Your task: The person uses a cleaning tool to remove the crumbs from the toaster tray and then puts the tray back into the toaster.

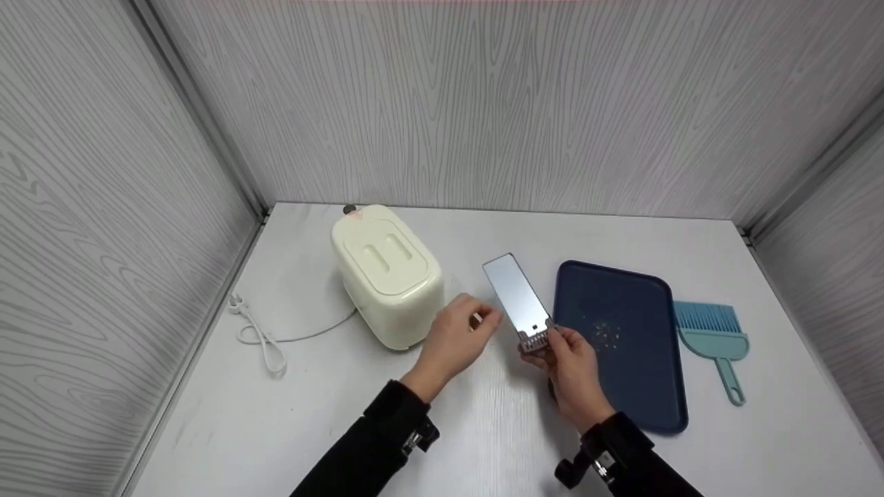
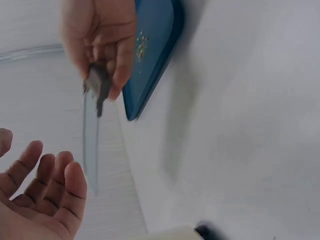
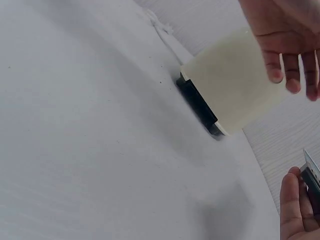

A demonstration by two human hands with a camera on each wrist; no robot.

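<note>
My right hand (image 1: pixel 574 379) pinches a crumb tray (image 1: pixel 514 293) by its grey slotted end. The tray is a long, thin, mirror-like metal plate, held tilted above the table with its far end pointing away and to the left. Thumb on top and fingers beneath show in the head view. Just left of the plate is my left hand (image 1: pixel 457 337), its fingers loosely bent with nothing between them; the left wrist view shows those fingers (image 2: pixel 75 185) apart from the plate. Beyond the left hand stands a cream toaster (image 1: pixel 390 276) with its lid on.
A dark blue serving tray (image 1: pixel 632 400) holds scattered crumbs (image 1: pixel 606 336) and lies beside the right hand. Further right lies a teal brush (image 1: pixel 715 345). The toaster's white power cord (image 1: pixel 311 338) runs left to its plug (image 1: pixel 237 304). Walls enclose the table at back and sides.
</note>
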